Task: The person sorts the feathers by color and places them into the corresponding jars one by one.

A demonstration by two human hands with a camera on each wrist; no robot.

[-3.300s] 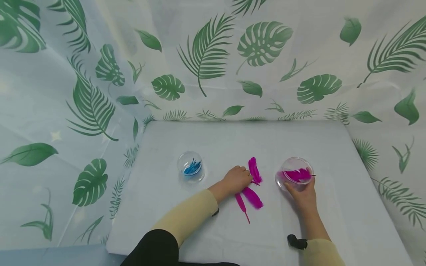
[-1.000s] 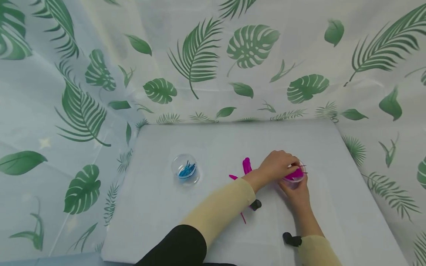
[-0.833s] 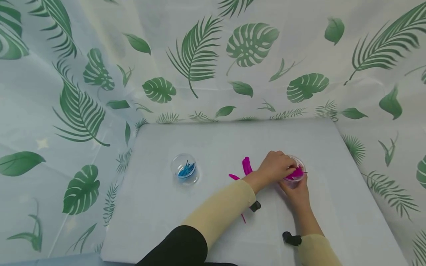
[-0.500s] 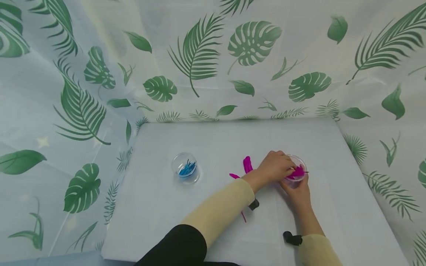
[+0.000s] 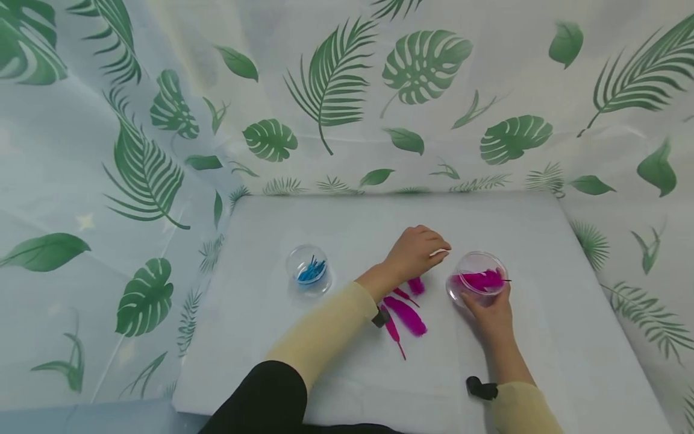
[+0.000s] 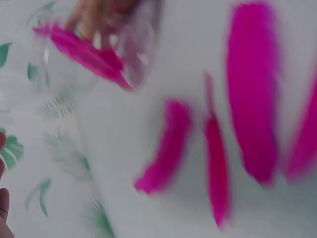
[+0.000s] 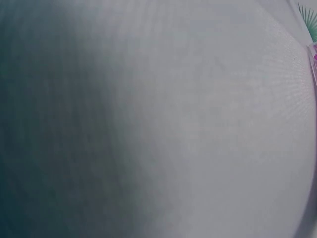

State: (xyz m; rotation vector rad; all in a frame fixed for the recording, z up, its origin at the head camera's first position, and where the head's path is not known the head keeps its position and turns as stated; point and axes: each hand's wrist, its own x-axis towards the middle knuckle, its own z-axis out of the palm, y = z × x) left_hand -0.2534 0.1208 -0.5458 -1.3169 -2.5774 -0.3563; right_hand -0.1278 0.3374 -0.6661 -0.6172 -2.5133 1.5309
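My left hand (image 5: 416, 253) hovers left of a clear plastic cup (image 5: 469, 263), fingers loosely bent and nothing between them. In the left wrist view only its fingertips (image 6: 4, 210) show at the left edge. My right hand (image 5: 496, 319) grips the cup low on its near side. Magenta feathers (image 5: 485, 279) lie inside the cup, one dark stem poking past the rim on the right. Several more magenta feathers (image 5: 408, 317) lie spread on the white table below my left wrist, partly covered by that arm. The right wrist view is mostly pale blur, without the hand.
A second clear cup (image 5: 293, 259) with blue sticks (image 5: 312, 271) in it stands on the left of the white table (image 5: 347, 223). Leaf-print curtains (image 5: 347, 169) rise behind the table and along its sides.
The left hand went from the table feathers to the right-hand cup, had its fingers at the opening, and has now drawn back left with nothing in it. The right hand still holds the cup.
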